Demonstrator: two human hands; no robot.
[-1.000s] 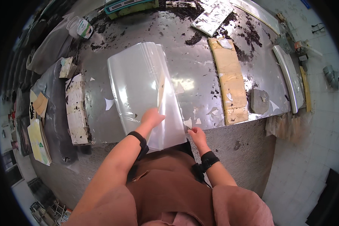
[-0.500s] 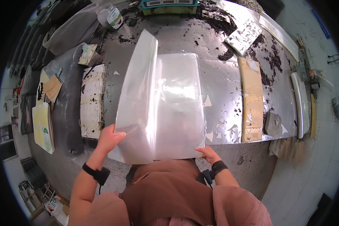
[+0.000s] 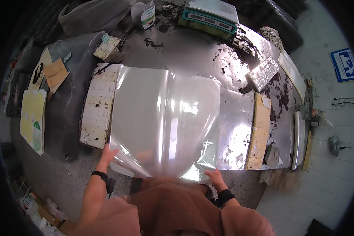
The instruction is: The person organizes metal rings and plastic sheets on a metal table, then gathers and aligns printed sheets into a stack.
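A large sheet of clear, shiny plastic film (image 3: 139, 114) lies spread over the metal table in front of me, with a raised crease down its middle. My left hand (image 3: 108, 154) pinches its near left corner, thumb on top. At the near right corner my right hand (image 3: 214, 177) grips the film between thumb and fingers, where the film is crumpled and glossy. The near edge of the film hangs over the table edge against my brown apron (image 3: 173, 204). Beside the film's left edge lies a long white wrapped block (image 3: 98, 106) with dark specks.
A teal scale (image 3: 208, 19) and a plastic bottle (image 3: 147, 16) stand at the back. Dark crumbs litter the metal table (image 3: 234, 114). To the right lie a yellowish block (image 3: 259, 131), a silvery slab (image 3: 264, 74) and a grey stone (image 3: 271, 155). Yellow-white sheets (image 3: 32, 120) sit at the left.
The film's upright left flap has come down to the left and now lies spread out. My left hand moved left and down with its corner; the right hand keeps its corner. The view has shifted.
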